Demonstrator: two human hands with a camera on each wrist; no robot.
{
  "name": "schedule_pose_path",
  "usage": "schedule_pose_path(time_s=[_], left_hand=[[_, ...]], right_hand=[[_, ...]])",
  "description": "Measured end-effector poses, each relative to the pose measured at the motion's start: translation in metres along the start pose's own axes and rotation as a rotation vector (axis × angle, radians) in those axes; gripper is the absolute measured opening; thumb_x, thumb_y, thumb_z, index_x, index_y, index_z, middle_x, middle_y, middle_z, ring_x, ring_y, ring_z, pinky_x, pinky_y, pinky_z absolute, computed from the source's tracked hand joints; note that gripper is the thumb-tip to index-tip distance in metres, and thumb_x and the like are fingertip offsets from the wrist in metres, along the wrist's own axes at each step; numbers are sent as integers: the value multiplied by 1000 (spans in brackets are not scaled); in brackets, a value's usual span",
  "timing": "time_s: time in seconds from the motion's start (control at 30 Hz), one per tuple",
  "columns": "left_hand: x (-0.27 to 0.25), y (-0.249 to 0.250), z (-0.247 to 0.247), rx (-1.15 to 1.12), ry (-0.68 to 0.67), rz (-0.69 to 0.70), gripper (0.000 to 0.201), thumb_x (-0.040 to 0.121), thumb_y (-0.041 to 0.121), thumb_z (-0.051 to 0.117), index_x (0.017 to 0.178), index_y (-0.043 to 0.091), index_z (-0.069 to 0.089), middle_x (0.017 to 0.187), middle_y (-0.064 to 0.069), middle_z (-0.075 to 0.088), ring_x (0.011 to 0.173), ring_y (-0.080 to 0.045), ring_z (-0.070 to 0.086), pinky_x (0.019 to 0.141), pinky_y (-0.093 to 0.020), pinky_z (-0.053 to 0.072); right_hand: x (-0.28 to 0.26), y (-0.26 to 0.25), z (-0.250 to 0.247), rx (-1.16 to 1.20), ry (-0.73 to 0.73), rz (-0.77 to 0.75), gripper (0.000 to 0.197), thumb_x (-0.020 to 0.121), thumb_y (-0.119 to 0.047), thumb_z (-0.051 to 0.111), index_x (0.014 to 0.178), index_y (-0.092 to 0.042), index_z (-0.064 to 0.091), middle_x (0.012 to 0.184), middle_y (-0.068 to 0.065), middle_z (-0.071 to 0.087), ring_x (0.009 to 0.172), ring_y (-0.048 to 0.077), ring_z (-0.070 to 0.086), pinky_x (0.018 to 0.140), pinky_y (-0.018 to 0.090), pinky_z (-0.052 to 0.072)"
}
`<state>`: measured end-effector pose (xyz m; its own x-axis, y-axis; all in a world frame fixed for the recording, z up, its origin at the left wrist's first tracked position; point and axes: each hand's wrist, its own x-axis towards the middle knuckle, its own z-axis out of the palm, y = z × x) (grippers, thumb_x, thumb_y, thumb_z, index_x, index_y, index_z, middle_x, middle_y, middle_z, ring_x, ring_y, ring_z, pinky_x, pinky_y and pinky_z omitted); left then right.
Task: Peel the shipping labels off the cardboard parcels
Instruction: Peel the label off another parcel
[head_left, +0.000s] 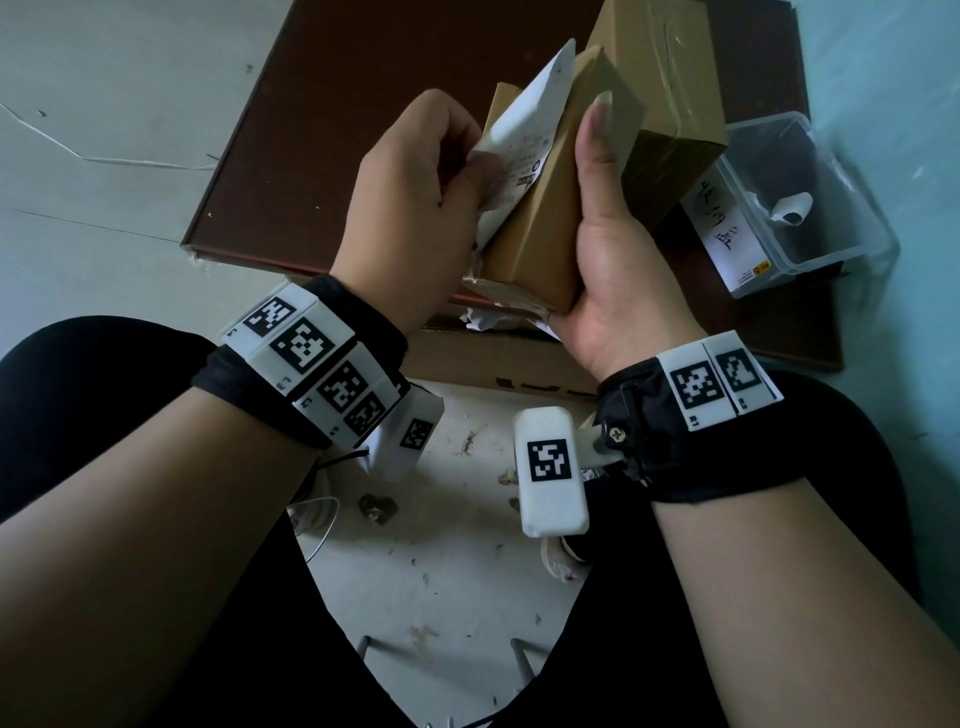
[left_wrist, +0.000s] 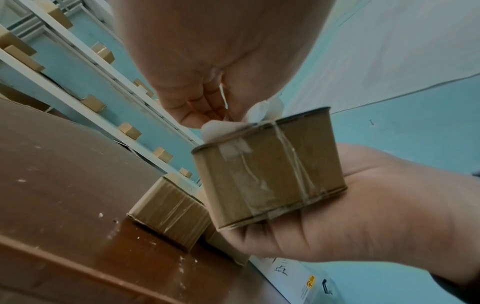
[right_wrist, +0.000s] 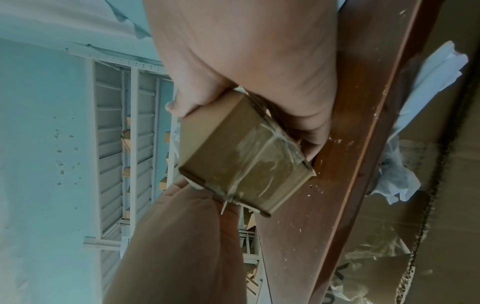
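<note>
The right hand (head_left: 618, 270) gripped a small cardboard parcel (head_left: 545, 208) above the brown tabletop (head_left: 322, 135), thumb along one side, fingers (right_wrist: 182, 107) curled round the far side; the left hand (head_left: 410, 208) pinched the white shipping label (head_left: 524, 140), half lifted off the parcel's face; a larger parcel (head_left: 670, 88) lay beyond, beside a clear plastic bin (head_left: 810, 249).

Head view looks down; wrist views close, upward; all share parcel (head_left: 550, 208).
</note>
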<state>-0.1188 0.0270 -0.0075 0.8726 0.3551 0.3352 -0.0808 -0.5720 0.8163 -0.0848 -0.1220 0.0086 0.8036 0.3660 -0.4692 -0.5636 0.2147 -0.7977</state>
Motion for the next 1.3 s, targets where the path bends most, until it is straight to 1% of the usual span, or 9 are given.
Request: schedule_pose_path(time_s=[0.23, 0.37, 0.43, 0.5, 0.6, 0.73, 0.97, 1.13, 1.3], left_hand=[[-2, 4, 0, -17, 19, -34, 13, 94, 18, 69, 99, 17, 57, 86, 13, 58, 74, -1, 54, 68, -19, 46], [-1, 4, 2, -31, 4, -212, 51, 90, 33, 76, 128, 15, 47, 119, 2, 55, 110, -17, 57, 92, -32, 54], [2, 3, 0, -61, -70, -312, 53, 93, 39, 77, 133, 13, 54, 119, 1, 62, 104, -14, 62, 90, -34, 58], [1, 3, -1, -35, -130, -271, 29, 97, 39, 73, 115, 16, 70, 102, -1, 73, 89, -18, 71, 80, -40, 62], [-1, 5, 0, -13, -98, -212, 18, 99, 30, 72, 97, 13, 72, 85, -2, 74, 77, -21, 72, 66, -32, 58], [1, 1, 0, 11, -69, -192, 15, 98, 29, 69, 92, 16, 66, 88, -3, 73, 78, -22, 69, 69, -39, 58], [2, -2, 4, 68, -84, -201, 9, 102, 26, 63, 95, 20, 60, 79, 13, 55, 67, -2, 49, 57, -12, 35], [0, 1, 3, 56, -92, -179, 8, 103, 24, 62, 96, 20, 60, 77, 13, 54, 63, -1, 47, 56, -9, 38], [-2, 4, 3, -34, -16, -133, 7, 98, 23, 67, 92, 20, 64, 76, 15, 60, 64, 1, 52, 60, -12, 41]], right_hand=[[7, 3, -2, 6, -2, -41, 70, 102, -70, 59, 147, -16, 62, 132, 15, 78, 118, 36, 78, 98, 63, 63], [14, 4, -7, 49, -12, -111, 75, 102, -71, 55, 153, -15, 56, 139, 16, 75, 125, 37, 75, 104, 66, 59], [18, 3, -11, 69, -19, -114, 81, 98, -74, 57, 155, -16, 55, 140, 18, 74, 126, 39, 74, 105, 69, 57], [20, 4, -12, 53, -20, -103, 89, 90, -78, 62, 155, -18, 55, 141, 16, 73, 127, 40, 74, 105, 72, 56], [21, 5, -13, 37, 1, -106, 91, 86, -78, 66, 156, -21, 55, 143, 13, 73, 125, 40, 74, 103, 70, 58], [20, 5, -12, 16, 5, -125, 80, 97, -74, 58, 155, -19, 55, 140, 13, 74, 123, 36, 76, 102, 66, 60], [17, 5, -11, 4, -14, -141, 75, 100, -71, 56, 158, -23, 53, 145, 12, 72, 126, 38, 75, 99, 66, 61], [15, 2, -11, 5, 7, -121, 69, 105, -70, 52, 155, -23, 56, 140, 10, 75, 121, 36, 77, 92, 64, 64], [14, 1, -10, 33, 1, -121, 73, 103, -71, 54, 156, -21, 56, 142, 12, 74, 125, 36, 75, 99, 65, 62]])
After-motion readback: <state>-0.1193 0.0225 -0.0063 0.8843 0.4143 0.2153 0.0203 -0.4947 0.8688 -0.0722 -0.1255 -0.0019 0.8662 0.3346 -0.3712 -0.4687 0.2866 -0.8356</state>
